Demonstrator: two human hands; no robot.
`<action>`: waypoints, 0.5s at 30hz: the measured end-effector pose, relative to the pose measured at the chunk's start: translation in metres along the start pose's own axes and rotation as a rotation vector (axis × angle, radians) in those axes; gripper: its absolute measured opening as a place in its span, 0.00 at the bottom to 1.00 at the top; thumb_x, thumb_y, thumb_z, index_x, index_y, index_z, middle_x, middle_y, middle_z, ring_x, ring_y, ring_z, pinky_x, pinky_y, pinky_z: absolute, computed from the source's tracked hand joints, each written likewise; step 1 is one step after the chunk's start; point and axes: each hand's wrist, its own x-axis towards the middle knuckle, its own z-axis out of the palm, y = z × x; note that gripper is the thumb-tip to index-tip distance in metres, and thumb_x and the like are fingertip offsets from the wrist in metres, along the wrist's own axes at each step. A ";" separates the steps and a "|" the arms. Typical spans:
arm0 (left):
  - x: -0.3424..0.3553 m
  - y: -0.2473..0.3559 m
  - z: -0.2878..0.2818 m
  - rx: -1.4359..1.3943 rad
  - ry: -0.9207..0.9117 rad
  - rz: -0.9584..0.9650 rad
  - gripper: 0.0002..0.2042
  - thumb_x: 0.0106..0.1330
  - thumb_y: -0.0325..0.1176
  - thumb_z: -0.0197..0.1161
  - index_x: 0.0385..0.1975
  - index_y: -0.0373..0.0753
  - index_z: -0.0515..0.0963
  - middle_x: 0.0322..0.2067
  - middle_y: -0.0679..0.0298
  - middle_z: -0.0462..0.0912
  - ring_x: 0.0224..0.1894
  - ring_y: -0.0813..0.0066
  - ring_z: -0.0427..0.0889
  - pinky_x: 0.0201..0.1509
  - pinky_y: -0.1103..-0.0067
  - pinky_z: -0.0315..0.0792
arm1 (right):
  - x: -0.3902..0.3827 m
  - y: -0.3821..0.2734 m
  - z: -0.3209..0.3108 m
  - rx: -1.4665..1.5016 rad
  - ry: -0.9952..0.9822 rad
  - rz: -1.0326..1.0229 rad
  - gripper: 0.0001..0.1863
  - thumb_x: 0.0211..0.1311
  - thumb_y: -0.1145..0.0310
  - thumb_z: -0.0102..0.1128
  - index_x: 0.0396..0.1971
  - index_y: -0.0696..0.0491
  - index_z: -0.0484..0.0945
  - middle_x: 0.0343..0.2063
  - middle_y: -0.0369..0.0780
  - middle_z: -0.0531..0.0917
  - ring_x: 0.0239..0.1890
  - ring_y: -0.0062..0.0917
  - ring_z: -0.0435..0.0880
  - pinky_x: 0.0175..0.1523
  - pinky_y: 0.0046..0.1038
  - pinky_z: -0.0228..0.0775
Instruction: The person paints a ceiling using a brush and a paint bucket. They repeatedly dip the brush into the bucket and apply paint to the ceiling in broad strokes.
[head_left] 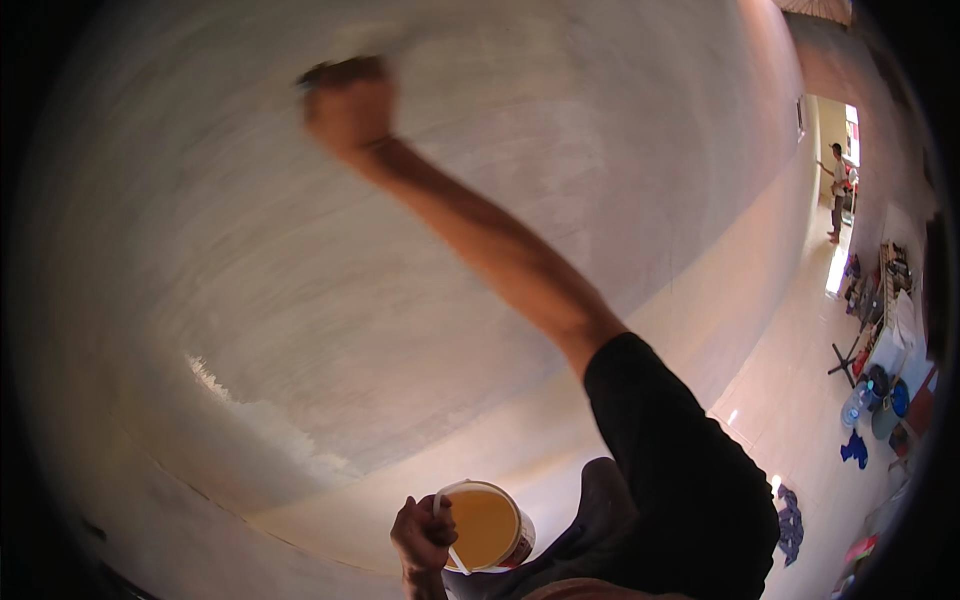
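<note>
Grey-streaked wall: my right hand, fisted high up, grips a dark, blurred tool; below, my left hand curls round the white handle of a pail of yellow liquid, best kept level while reaching.

The pale floor bears patches of daylight. A bright doorway pierces the far wall. Assorted items line the right side.

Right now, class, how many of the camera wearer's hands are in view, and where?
2. The left hand grips the bucket at the bottom; the right hand is raised at upper left, before the wall, gripping a dark, blurred object. Neither is out of view.
</note>
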 end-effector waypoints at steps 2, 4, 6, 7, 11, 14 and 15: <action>0.001 -0.001 0.001 0.033 0.003 0.026 0.29 0.65 0.57 0.45 0.37 0.29 0.72 0.14 0.74 0.56 0.13 0.84 0.48 0.16 0.83 0.43 | 0.005 -0.052 0.008 0.176 0.009 0.074 0.02 0.36 0.73 0.61 0.15 0.53 0.77 0.14 0.42 0.78 0.22 0.37 0.77 0.35 0.37 0.67; -0.002 0.002 0.007 0.106 0.020 0.063 0.29 0.65 0.57 0.45 0.37 0.29 0.72 0.14 0.74 0.55 0.13 0.84 0.48 0.16 0.83 0.43 | 0.008 -0.084 0.013 0.251 -0.015 0.189 0.03 0.40 0.72 0.63 0.14 0.52 0.77 0.15 0.42 0.79 0.21 0.36 0.78 0.36 0.36 0.67; -0.003 0.003 0.002 0.086 -0.001 0.026 0.30 0.64 0.59 0.44 0.37 0.31 0.73 0.14 0.74 0.57 0.13 0.84 0.50 0.17 0.83 0.45 | 0.021 -0.091 -0.001 0.300 -0.129 0.283 0.03 0.41 0.72 0.61 0.15 0.53 0.77 0.17 0.44 0.80 0.24 0.37 0.79 0.37 0.37 0.67; -0.003 0.004 0.004 0.069 -0.020 0.012 0.30 0.63 0.60 0.43 0.36 0.33 0.73 0.13 0.74 0.58 0.13 0.83 0.51 0.17 0.83 0.46 | 0.027 -0.089 -0.007 0.327 -0.188 0.319 0.03 0.42 0.72 0.61 0.15 0.53 0.77 0.18 0.45 0.80 0.25 0.38 0.79 0.38 0.38 0.67; -0.002 0.003 -0.001 0.099 0.009 0.014 0.30 0.63 0.60 0.44 0.36 0.33 0.73 0.14 0.75 0.57 0.13 0.84 0.50 0.17 0.83 0.46 | 0.018 -0.041 -0.025 0.369 -0.103 0.490 0.11 0.45 0.64 0.65 0.13 0.54 0.76 0.13 0.45 0.77 0.18 0.41 0.79 0.28 0.40 0.70; 0.000 0.000 -0.005 0.101 0.006 0.014 0.30 0.63 0.60 0.44 0.37 0.32 0.73 0.14 0.75 0.57 0.13 0.84 0.50 0.17 0.83 0.46 | 0.005 0.019 -0.055 0.190 -0.070 0.393 0.15 0.47 0.60 0.67 0.12 0.54 0.77 0.12 0.42 0.78 0.15 0.34 0.79 0.24 0.34 0.69; 0.000 0.000 -0.005 0.095 0.001 0.012 0.30 0.63 0.60 0.44 0.37 0.32 0.72 0.14 0.75 0.57 0.13 0.84 0.50 0.17 0.83 0.46 | 0.004 0.043 -0.066 0.115 -0.038 0.351 0.16 0.48 0.60 0.67 0.12 0.54 0.77 0.11 0.41 0.78 0.14 0.32 0.78 0.22 0.32 0.69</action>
